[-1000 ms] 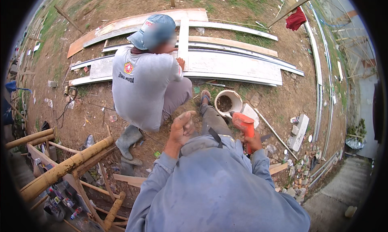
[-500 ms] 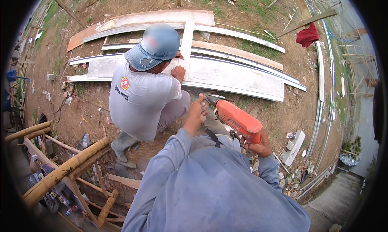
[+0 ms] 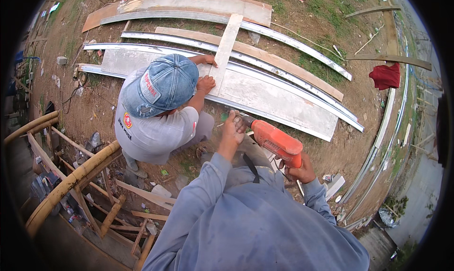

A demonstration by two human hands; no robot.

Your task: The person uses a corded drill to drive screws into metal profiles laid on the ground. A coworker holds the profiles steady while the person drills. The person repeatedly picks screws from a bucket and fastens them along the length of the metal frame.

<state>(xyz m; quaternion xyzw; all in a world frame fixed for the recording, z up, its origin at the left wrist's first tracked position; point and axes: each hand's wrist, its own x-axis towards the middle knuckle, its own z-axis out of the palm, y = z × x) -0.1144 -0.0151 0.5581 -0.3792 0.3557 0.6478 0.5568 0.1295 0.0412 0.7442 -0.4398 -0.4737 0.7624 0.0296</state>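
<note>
The orange-red, long-bodied plastic drill (image 3: 276, 139), clamped in the right hand (image 3: 303, 169), has been swung toward ten o'clock, within both hands' reach; whether its nose (image 3: 247, 120) is clamped by the left hand (image 3: 231, 131) cannot be told.

shirt (image 3: 269, 223) was blue-grey, faintly smudged | matching long sleeves (image 3: 201, 186) stopped near left hand (image 3: 231, 133) and right hand (image 3: 305, 170) | strap (image 3: 251, 167) was dark | trousers (image 3: 255, 151) looked grey-brown

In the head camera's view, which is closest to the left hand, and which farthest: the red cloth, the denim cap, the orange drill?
From the left hand:
1. Orange drill: just right, its front end at the fingers.
2. Denim cap: ahead-left, on the co-worker.
3. Red cloth: far right.
</note>
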